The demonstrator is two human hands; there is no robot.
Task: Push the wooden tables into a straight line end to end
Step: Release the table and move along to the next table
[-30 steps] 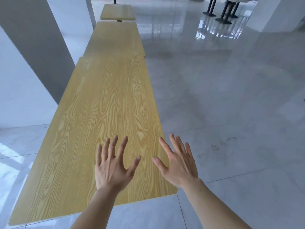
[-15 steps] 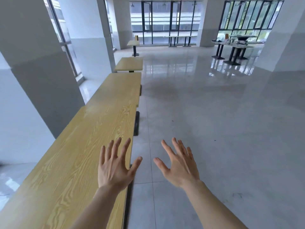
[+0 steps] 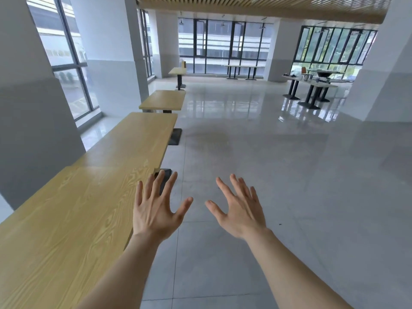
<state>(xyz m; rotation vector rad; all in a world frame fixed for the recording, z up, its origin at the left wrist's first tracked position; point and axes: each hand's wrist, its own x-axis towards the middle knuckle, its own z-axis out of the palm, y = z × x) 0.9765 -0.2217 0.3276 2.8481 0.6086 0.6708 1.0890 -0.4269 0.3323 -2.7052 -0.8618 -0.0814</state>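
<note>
Plainly, no brand, label or writing can be read anywhere. The left hand (image 3: 156, 210) and right hand (image 3: 240, 210) are both raised palm-down with fingers spread wide, holding nothing; the left hand hangs over the right edge of the nearest worktop (image 3: 66, 219), the right hand over bare floor (image 3: 289, 197).

The nearest worktop is pale yellow wood with strong grain, running from 7 o'clock up toward 11 o'clock. The second worktop (image 3: 138, 139) meets its far end, set slightly to the right so the edges make a small step. The third worktop (image 3: 165, 100) sits beyond that at 11 o'clock, with a narrow gap before it. A fourth small worktop (image 3: 177, 70) stands well apart, farther back near 12 o'clock. Dark flat bases show under the right edges.

The floor is glossy pale grey tile that mirrors the windows. White and grey pillars (image 3: 35, 112) stand at 9 to 10 o'clock beside tall dark-framed windows (image 3: 223, 45), which also fill the far wall. A slatted wooden ceiling (image 3: 256, 6) spans the top. At 2 o'clock, dark-legged tables (image 3: 312, 85) carry small objects too far off to identify.
</note>
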